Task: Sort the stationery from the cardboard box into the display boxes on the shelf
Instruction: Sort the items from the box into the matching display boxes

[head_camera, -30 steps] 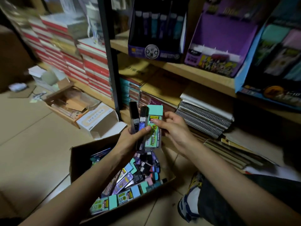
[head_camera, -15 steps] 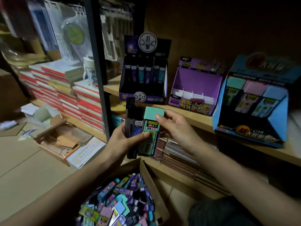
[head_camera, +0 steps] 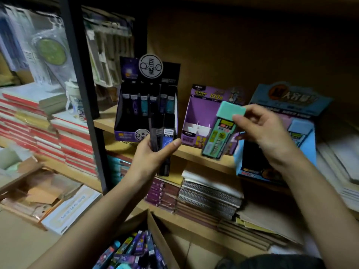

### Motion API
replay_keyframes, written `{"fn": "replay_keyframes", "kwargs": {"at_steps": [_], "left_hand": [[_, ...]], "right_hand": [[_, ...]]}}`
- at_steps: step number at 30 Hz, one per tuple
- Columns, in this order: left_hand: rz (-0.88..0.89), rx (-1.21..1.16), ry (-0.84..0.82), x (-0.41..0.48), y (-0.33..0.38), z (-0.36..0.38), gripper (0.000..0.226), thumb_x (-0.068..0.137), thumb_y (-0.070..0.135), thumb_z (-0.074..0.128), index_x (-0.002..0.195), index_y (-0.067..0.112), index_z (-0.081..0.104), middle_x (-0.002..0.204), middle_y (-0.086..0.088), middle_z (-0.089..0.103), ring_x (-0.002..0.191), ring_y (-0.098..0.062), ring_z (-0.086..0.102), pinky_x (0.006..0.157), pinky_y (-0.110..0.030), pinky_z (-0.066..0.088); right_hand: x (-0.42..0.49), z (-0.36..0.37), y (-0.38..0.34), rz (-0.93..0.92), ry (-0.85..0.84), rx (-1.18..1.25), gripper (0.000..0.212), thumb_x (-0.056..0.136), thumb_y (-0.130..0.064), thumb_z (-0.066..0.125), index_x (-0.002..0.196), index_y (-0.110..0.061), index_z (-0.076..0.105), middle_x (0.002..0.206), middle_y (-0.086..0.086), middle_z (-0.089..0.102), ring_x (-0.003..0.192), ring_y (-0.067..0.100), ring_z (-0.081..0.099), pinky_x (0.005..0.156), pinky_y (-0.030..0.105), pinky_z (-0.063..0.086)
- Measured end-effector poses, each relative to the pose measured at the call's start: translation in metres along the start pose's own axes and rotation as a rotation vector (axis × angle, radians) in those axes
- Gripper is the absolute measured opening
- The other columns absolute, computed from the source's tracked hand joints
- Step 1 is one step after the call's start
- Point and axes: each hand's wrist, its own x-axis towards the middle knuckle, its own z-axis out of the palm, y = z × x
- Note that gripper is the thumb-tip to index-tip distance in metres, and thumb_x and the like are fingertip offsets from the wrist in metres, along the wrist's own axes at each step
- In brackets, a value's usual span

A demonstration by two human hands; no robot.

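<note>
The green case [head_camera: 219,133] is up in the air, over the front edge of the shelf [head_camera: 194,154]. It hangs a bit tilted, with its fat green cap on top. It is in front of the purple box [head_camera: 202,111] and just left of the blue box [head_camera: 287,100].

The right hand [head_camera: 268,133] pinches the cap between thumb and fingers. The left hand [head_camera: 149,158] is curled round a few thin dark cases [head_camera: 165,136], with the thumb lying across them. It holds them up in front of the black box [head_camera: 126,133], which stands near the left end of the shelf.

Down on the floor, the cardboard box [head_camera: 159,235] has lots more cases [head_camera: 132,251] in it, so I think the sorting has a long way to go.

The step now looks like putting the green case away. I think it belongs in the blue box, because the cases there have fat caps like it. The hand needs to go a little to the right, stand the case up straight and slide it down beside the others. The arm hides most of that box, so I cannot tell where there is room
</note>
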Motion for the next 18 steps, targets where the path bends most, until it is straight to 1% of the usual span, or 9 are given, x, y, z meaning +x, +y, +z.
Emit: {"fn": "replay_keyframes", "kwargs": {"at_steps": [3, 6, 7, 8, 10, 12, 13, 16, 18], "left_hand": [[0.007, 0.005, -0.03, 0.005, 0.001, 0.015, 0.05, 0.068, 0.031, 0.073, 0.104, -0.001, 0.062, 0.103, -0.024, 0.066, 0.096, -0.036, 0.063, 0.092, -0.054, 0.046], [0.001, 0.006, -0.052, 0.004, -0.005, 0.019, 0.045, 0.064, 0.034, 0.075, 0.097, 0.006, 0.064, 0.099, -0.023, 0.068, 0.09, -0.029, 0.063, 0.088, -0.048, 0.048], [-0.011, 0.003, -0.062, 0.004, -0.008, 0.019, 0.045, 0.063, 0.036, 0.075, 0.097, 0.008, 0.065, 0.1, -0.022, 0.069, 0.09, -0.029, 0.064, 0.087, -0.047, 0.048], [-0.026, 0.004, -0.068, 0.003, -0.011, 0.019, 0.045, 0.062, 0.037, 0.076, 0.097, 0.011, 0.065, 0.098, -0.017, 0.07, 0.09, -0.028, 0.066, 0.085, -0.045, 0.049], [-0.043, 0.018, -0.067, 0.003, -0.016, 0.017, 0.042, 0.061, 0.038, 0.076, 0.094, 0.014, 0.065, 0.086, -0.005, 0.072, 0.08, -0.019, 0.066, 0.074, -0.033, 0.051], [-0.044, 0.034, -0.074, 0.002, -0.018, 0.015, 0.04, 0.061, 0.039, 0.075, 0.091, 0.014, 0.065, 0.073, 0.004, 0.067, 0.065, -0.008, 0.062, 0.06, -0.022, 0.046], [-0.048, 0.039, -0.078, 0.002, -0.019, 0.016, 0.041, 0.061, 0.039, 0.075, 0.091, 0.013, 0.064, 0.071, 0.005, 0.066, 0.061, -0.006, 0.06, 0.057, -0.021, 0.044], [-0.063, 0.06, -0.097, 0.0, -0.017, 0.019, 0.042, 0.061, 0.039, 0.075, 0.093, 0.012, 0.064, 0.073, 0.003, 0.068, 0.064, -0.008, 0.062, 0.06, -0.024, 0.047], [-0.065, 0.065, -0.099, -0.002, -0.016, 0.022, 0.049, 0.06, 0.039, 0.076, 0.097, 0.009, 0.064, 0.087, -0.012, 0.071, 0.077, -0.021, 0.065, 0.072, -0.036, 0.051]], "right_hand": [[0.001, -0.044, -0.001, -0.036, 0.15, -0.08, 0.014, 0.087, -0.014, 0.062, 0.084, -0.028, 0.063, 0.073, -0.014, 0.07, 0.068, -0.002, 0.065, 0.056, 0.014, 0.052], [0.005, -0.075, 0.004, -0.091, 0.327, -0.15, 0.02, 0.089, -0.01, 0.061, 0.085, -0.03, 0.06, 0.078, -0.011, 0.066, 0.068, -0.007, 0.063, 0.056, 0.009, 0.049], [0.008, -0.081, 0.006, -0.101, 0.356, -0.169, 0.019, 0.089, -0.007, 0.06, 0.086, -0.026, 0.059, 0.082, -0.009, 0.063, 0.067, -0.009, 0.062, 0.055, 0.008, 0.049], [0.012, -0.086, 0.01, -0.104, 0.361, -0.195, 0.015, 0.089, -0.005, 0.059, 0.09, -0.02, 0.059, 0.085, -0.007, 0.061, 0.066, -0.01, 0.062, 0.054, 0.007, 0.048], [0.019, -0.09, 0.019, -0.099, 0.332, -0.257, 0.014, 0.089, -0.004, 0.06, 0.101, -0.011, 0.059, 0.086, -0.007, 0.059, 0.066, -0.011, 0.062, 0.054, 0.007, 0.049], [0.023, -0.091, 0.03, -0.099, 0.298, -0.323, 0.018, 0.087, -0.005, 0.062, 0.103, -0.012, 0.058, 0.086, -0.01, 0.058, 0.065, -0.013, 0.06, 0.058, 0.006, 0.048], [0.024, -0.091, 0.035, -0.097, 0.28, -0.351, 0.019, 0.086, -0.005, 0.064, 0.102, -0.013, 0.057, 0.086, -0.01, 0.057, 0.066, -0.014, 0.059, 0.061, 0.006, 0.047], [0.025, -0.091, 0.046, -0.087, 0.215, -0.391, 0.021, 0.084, -0.004, 0.065, 0.1, -0.015, 0.056, 0.086, -0.01, 0.057, 0.071, -0.013, 0.058, 0.066, 0.006, 0.046], [0.026, -0.092, 0.049, -0.096, 0.208, -0.389, 0.021, 0.084, -0.005, 0.066, 0.099, -0.017, 0.057, 0.087, -0.011, 0.058, 0.074, -0.013, 0.059, 0.069, 0.008, 0.048]]}}
